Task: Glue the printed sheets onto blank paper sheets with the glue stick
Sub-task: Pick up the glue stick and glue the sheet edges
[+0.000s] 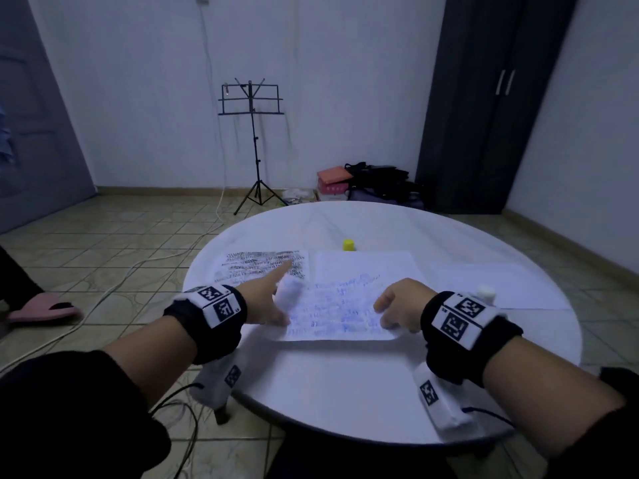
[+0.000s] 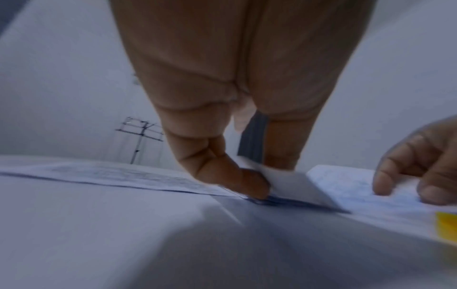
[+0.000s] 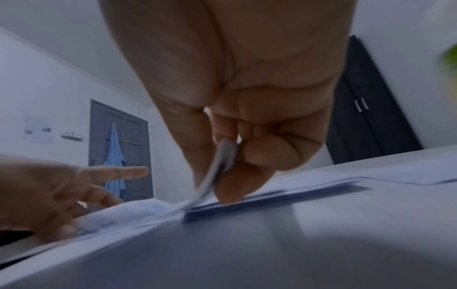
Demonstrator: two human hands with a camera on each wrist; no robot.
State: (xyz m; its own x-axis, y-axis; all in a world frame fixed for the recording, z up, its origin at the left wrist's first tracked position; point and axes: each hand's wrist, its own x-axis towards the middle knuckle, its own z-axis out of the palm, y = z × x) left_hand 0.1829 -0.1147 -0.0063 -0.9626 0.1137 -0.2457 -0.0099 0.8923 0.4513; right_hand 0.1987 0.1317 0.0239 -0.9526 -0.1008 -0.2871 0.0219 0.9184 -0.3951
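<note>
On the round white table (image 1: 345, 382), a sheet (image 1: 345, 299) lies with blue print showing through it. My left hand (image 1: 266, 299) pinches its near-left corner (image 2: 284, 181) between thumb and finger, index finger pointing away. My right hand (image 1: 397, 305) pinches the near-right edge (image 3: 217, 170) and lifts it off more sheets below (image 3: 272, 197). A printed sheet (image 1: 262, 267) lies face up at the left. A blank sheet (image 1: 491, 285) lies at the right. A yellow cap (image 1: 348, 244) stands behind the sheets. A small white cylinder (image 1: 485, 293) shows behind my right wrist.
A music stand (image 1: 252, 105) and cables are on the tiled floor beyond the table. Boxes and bags (image 1: 366, 181) lie by a dark wardrobe (image 1: 484, 98). A pink slipper (image 1: 41, 305) is at the left. The table's near part is bare.
</note>
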